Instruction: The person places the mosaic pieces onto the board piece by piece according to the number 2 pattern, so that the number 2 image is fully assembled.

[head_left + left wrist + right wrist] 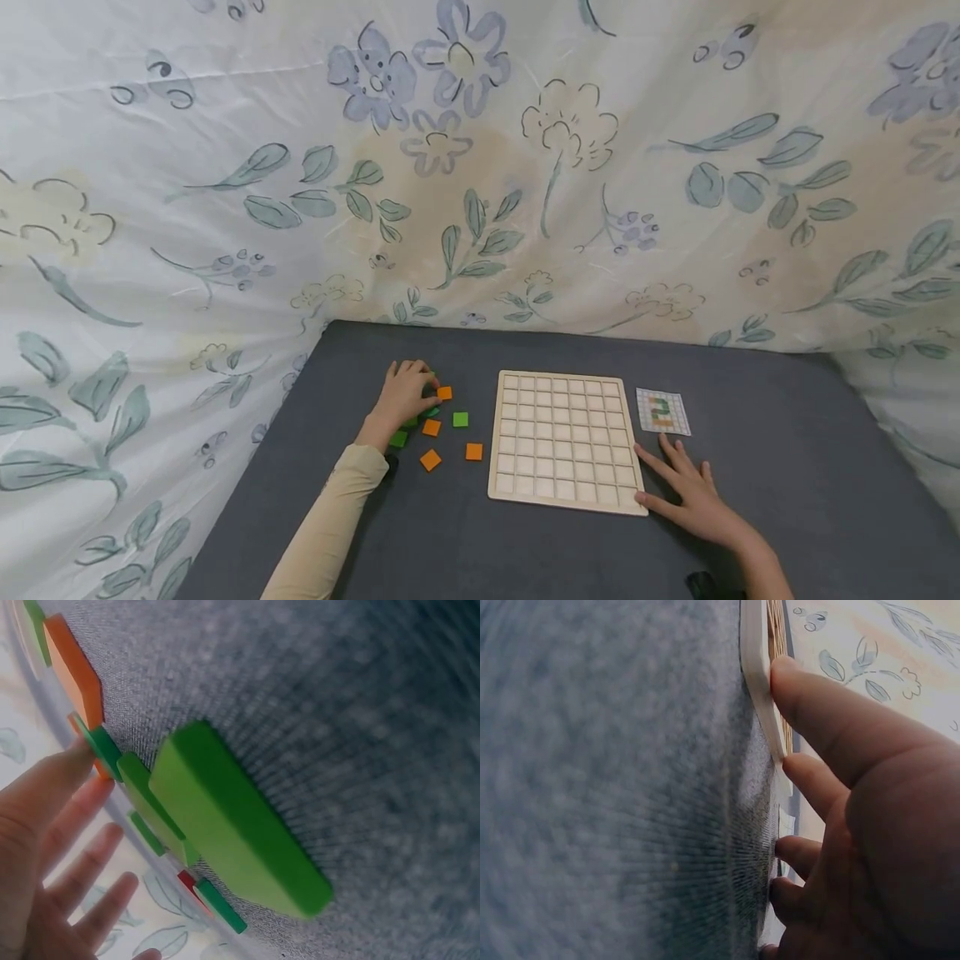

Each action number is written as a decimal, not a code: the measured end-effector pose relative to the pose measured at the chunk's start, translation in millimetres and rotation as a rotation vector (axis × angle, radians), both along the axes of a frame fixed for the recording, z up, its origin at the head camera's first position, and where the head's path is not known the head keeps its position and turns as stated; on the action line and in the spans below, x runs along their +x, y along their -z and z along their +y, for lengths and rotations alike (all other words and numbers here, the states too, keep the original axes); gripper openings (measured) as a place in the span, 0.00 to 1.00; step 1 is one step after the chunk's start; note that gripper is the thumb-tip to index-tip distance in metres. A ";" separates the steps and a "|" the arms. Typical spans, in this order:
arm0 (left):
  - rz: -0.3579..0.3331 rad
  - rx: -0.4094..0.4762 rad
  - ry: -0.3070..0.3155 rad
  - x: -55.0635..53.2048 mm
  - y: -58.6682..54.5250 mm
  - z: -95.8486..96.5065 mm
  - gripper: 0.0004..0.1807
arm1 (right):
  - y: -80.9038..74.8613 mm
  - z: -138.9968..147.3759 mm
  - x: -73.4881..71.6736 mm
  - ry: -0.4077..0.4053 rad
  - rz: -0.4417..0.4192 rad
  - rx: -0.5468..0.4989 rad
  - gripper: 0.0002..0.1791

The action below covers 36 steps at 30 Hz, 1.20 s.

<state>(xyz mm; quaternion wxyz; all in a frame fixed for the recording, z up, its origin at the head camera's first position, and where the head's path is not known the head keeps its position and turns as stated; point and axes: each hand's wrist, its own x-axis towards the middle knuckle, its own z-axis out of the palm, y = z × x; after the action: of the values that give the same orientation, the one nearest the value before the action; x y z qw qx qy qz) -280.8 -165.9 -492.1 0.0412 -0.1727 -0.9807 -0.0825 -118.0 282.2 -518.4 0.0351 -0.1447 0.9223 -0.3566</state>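
Observation:
On the left of the dark table, my left hand reaches over a loose group of small square tiles. Its thumb is at a teal tile, and the other fingers are spread apart; no tile shows clearly in its grasp. An orange tile lies right beside the thumb. My right hand has its fingers spread, with the thumb and index fingertip touching the right edge of a pale wooden grid board. Above those fingers lies a small card with a coloured figure 2 on a grid.
Between the left hand and the board lie a green tile and orange tiles. More green tiles are partly hidden under the left forearm. A flower-patterned cloth hangs behind the table and down its sides.

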 end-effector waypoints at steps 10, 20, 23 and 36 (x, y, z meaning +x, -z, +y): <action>0.010 -0.001 0.011 2.7 -4.7 6.3 0.12 | 0.5 0.9 2.1 -0.014 -0.022 0.004 0.38; 0.013 0.039 0.062 0.3 -12.0 21.7 0.12 | 0.3 0.9 0.8 -0.012 -0.043 0.012 0.38; 0.017 0.046 0.082 -0.9 -13.8 27.3 0.12 | 0.6 1.0 0.6 -0.011 -0.042 0.020 0.38; 0.018 0.069 0.138 -4.4 -15.8 52.7 0.13 | -1.1 0.4 0.8 -0.011 -0.056 0.033 0.39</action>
<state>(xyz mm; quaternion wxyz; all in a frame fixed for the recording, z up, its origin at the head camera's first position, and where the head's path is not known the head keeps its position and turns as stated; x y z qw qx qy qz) -285.2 -113.2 -476.3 0.0502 -0.2392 -0.9625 -0.1174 -117.2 282.6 -517.3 0.0653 -0.1389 0.9259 -0.3451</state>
